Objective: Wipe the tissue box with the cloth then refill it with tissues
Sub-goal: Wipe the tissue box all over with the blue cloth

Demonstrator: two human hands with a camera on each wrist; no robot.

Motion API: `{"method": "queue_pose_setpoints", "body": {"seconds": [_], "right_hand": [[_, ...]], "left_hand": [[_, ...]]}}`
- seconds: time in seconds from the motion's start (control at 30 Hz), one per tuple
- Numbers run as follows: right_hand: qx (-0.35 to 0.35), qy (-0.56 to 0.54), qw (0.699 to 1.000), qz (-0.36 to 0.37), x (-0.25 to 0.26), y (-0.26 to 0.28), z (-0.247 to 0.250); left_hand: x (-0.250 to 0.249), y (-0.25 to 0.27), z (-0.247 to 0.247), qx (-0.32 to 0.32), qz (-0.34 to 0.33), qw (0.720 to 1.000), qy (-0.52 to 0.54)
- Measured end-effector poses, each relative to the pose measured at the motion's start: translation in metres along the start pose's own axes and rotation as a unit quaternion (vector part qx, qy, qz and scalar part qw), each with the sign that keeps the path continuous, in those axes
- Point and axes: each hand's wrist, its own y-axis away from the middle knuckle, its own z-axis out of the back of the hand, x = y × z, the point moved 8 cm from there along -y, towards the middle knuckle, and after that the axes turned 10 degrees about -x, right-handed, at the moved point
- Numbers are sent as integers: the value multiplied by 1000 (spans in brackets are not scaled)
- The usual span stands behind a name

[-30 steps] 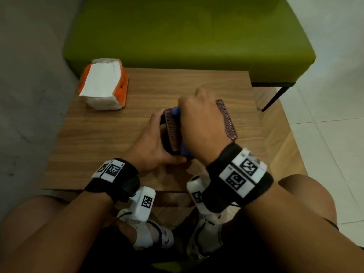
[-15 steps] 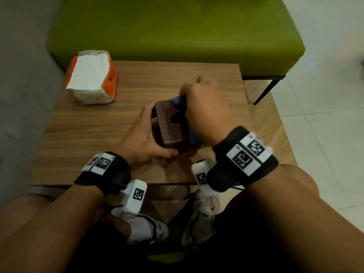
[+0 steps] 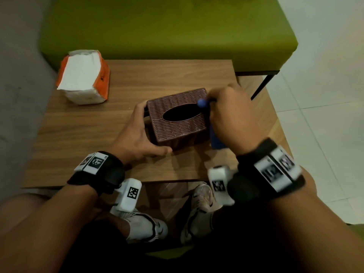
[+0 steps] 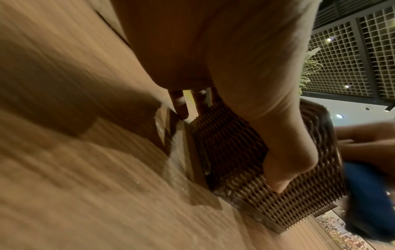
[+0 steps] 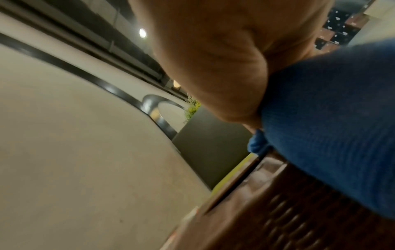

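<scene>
A brown woven tissue box (image 3: pixel 178 117) stands upright on the wooden table (image 3: pixel 94 134), its oval slot facing up and dark inside. My left hand (image 3: pixel 137 133) grips its left end, thumb along the near bottom edge (image 4: pixel 284 170). My right hand (image 3: pixel 226 117) holds a blue cloth (image 3: pixel 213 138) against the box's right end; a fold of cloth (image 3: pixel 202 103) pokes over the top right corner. In the right wrist view the cloth (image 5: pixel 331 126) lies bunched under my palm on the box (image 5: pixel 288 225). An opened orange pack of white tissues (image 3: pixel 82 75) lies at the table's far left.
A green upholstered bench (image 3: pixel 167 28) with a black leg (image 3: pixel 264 83) stands right behind the table. A grey wall runs along the left, pale floor tiles lie to the right. My knees and shoes (image 3: pixel 145 227) are below the table's near edge.
The box was tipped on its side and now stands flat with its slot up. My right hand with the cloth moved from the top face to the right end.
</scene>
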Motion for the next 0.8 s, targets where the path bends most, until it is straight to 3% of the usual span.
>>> {"method": "queue_pose_setpoints", "body": {"seconds": [0.17,0.3,0.43,0.5,0.57,0.67,0.73,0.8], "right_hand": [[14,1,1000,18,6,-28,-17],[16,-18,1000,20,0,25,2],[99,-61,990,81,19,72,-4],[114,-120,983,74,15,71,-6],[47,-178,983,15,-3,60,10],[-125,-230,964,-53,-35,45,46],[-166,-258,949,-76,-47,38,52],[-164,-276,943,-85,-52,30,45]], "left_hand": [[-2,0,0,-18,-3,1000,-13],[-1,-1,-2,-16,-1,1000,-2],[-2,-1,-2,-11,-1,1000,8],[-6,-2,-1,-12,-3,1000,14],[-10,-3,1,-17,6,999,29],[-11,-4,9,-37,41,996,68],[-11,-4,16,-42,53,993,93],[-12,-4,21,-41,69,990,117]]}}
